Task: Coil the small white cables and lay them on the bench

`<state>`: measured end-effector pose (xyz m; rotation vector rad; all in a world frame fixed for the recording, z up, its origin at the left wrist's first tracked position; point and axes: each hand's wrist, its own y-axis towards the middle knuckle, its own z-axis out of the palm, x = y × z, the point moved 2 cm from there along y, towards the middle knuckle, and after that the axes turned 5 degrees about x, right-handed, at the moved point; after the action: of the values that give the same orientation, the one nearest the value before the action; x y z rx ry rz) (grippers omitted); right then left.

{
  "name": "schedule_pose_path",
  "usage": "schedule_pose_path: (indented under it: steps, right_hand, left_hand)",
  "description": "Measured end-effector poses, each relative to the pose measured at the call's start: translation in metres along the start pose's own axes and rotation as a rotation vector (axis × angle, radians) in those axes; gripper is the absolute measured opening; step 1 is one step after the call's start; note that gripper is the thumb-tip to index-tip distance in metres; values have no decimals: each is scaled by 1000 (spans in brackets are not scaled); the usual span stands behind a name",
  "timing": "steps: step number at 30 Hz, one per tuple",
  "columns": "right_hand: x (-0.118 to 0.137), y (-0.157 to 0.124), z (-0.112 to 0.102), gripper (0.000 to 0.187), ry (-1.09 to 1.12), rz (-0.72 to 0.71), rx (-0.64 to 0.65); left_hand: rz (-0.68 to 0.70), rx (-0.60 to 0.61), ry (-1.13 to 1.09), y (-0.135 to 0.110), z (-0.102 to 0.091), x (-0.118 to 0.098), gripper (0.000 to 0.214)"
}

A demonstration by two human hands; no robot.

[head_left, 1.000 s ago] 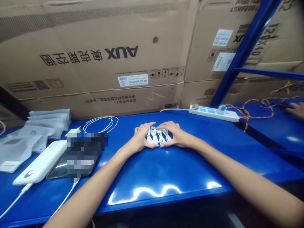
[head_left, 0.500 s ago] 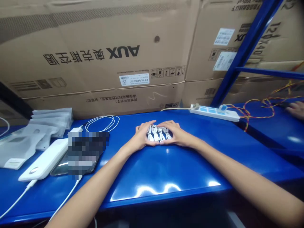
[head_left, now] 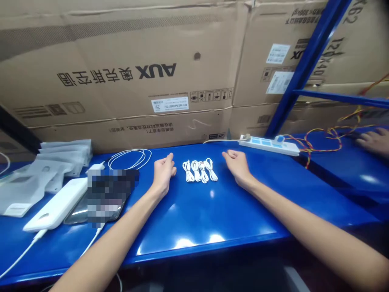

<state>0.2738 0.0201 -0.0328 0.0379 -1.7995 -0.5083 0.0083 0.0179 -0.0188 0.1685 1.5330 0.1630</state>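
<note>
Four small bundles of white cable (head_left: 196,172) lie close together in a row on the blue tabletop (head_left: 231,215), between the person's two hands and clear of both. The left hand (head_left: 164,172) is curled into a loose fist just beside the leftmost bundle; the right hand (head_left: 237,166), its fingers folded in likewise, is near the rightmost one. The hands are apart from each other; whether anything small is inside either fist, one cannot tell. To the left lie a white power bank (head_left: 56,205), a partly blurred dark phone (head_left: 76,211), a coiled white cord (head_left: 133,150) and translucent packets (head_left: 65,159). Behind, a white power strip (head_left: 269,145) lies before large cartons (head_left: 121,95). At far right, another person's hand (head_left: 375,140) rests near twisted red and yellow wires (head_left: 330,150).
</note>
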Motion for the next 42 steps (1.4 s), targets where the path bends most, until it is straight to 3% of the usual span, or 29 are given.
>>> schedule_pose_path:
  steps: [5, 14, 25, 42]
  right_hand:
    - [-6, -4, 4, 60, 95, 91, 30]
    - [-2, -5, 8, 67, 304, 166, 106]
    - [7, -10, 11, 70, 291, 135, 173]
    - [13, -18, 14, 62, 63, 105, 248]
  left_hand:
    - [-157, 18, -189, -5, 4, -2, 56]
    - [-124, 32, -107, -3, 5, 2, 61]
    - [-119, 69, -20, -6, 8, 3, 60]
    - [-25, 121, 171, -13, 6, 0, 62]
